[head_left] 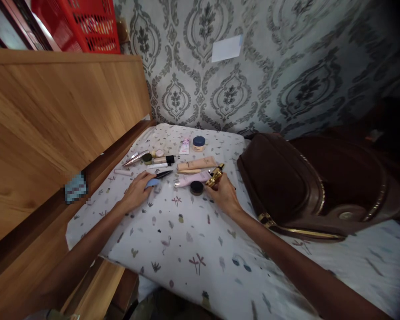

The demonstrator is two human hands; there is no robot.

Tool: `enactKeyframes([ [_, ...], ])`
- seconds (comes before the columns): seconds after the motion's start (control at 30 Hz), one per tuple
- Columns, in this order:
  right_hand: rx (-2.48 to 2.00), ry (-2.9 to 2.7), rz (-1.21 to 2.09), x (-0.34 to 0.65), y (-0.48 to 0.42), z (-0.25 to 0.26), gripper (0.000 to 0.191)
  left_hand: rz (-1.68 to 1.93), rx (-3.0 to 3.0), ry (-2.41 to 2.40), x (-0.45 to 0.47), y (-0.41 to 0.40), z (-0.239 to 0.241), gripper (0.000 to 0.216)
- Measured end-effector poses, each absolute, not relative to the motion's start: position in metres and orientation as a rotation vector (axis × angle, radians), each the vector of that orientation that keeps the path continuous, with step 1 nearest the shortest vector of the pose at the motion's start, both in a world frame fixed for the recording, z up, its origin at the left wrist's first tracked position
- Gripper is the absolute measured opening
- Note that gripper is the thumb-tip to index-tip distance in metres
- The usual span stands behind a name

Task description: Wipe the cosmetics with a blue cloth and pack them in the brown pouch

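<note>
My left hand is closed around a small light blue object, whose kind I cannot make out. A slim black pen-like cosmetic lies just beyond those fingertips. In my right hand is a small shiny gold bottle, gripped between thumb and fingers and tilted. Beside it are a small black-lidded jar and a pale pink tube. Above these lie a thin tan pencil and a peach tube.
Farther back stand a blue-lidded jar and a small pink tube. Several cosmetics, including a black-capped bottle, lie at left. A brown leather bag sits on the patterned sheet at right. A wooden panel borders the left.
</note>
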State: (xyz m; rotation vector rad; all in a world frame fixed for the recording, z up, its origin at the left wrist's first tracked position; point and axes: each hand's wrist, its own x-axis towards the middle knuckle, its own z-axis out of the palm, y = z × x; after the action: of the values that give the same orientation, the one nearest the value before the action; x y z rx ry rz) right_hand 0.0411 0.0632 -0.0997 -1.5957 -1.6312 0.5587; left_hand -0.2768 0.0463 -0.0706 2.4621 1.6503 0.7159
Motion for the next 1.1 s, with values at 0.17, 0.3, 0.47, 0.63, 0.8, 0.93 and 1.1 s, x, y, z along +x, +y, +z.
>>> enactKeyframes([
  [0.17, -1.494, -1.454, 0.597, 0.039, 0.058, -0.109, 0.070, 0.739, 2.305, 1.461, -0.270, 0.024, -0.054, 0.026],
  [0.3, -1.452, -1.467, 0.548, 0.038, 0.034, -0.105, 0.054, 0.625, 2.190, 1.395, -0.261, 0.009, -0.043, 0.018],
  [0.47, -1.148, -1.912, 0.733, 0.009, -0.004, -0.092, 0.022, 0.561, 2.245, 1.365, -0.231, -0.025, -0.037, 0.014],
  [0.63, -1.058, -1.899, 0.844, -0.013, -0.016, -0.088, 0.029, 0.482, 2.236, 1.239, -0.214, -0.054, -0.036, 0.012],
  [0.8, -1.083, -1.592, 1.274, -0.014, -0.011, -0.089, 0.036, 0.398, 2.270, 1.177, -0.206, -0.066, -0.033, 0.007],
  [0.93, -1.027, -1.373, 1.452, -0.016, -0.011, -0.089, 0.050, 0.231, 2.343, 1.108, -0.199, -0.071, -0.030, 0.005],
  [1.1, -1.011, -1.135, 1.357, -0.004, -0.012, -0.080, 0.050, 0.247, 2.205, 0.989, -0.207, -0.066, -0.017, 0.009],
])
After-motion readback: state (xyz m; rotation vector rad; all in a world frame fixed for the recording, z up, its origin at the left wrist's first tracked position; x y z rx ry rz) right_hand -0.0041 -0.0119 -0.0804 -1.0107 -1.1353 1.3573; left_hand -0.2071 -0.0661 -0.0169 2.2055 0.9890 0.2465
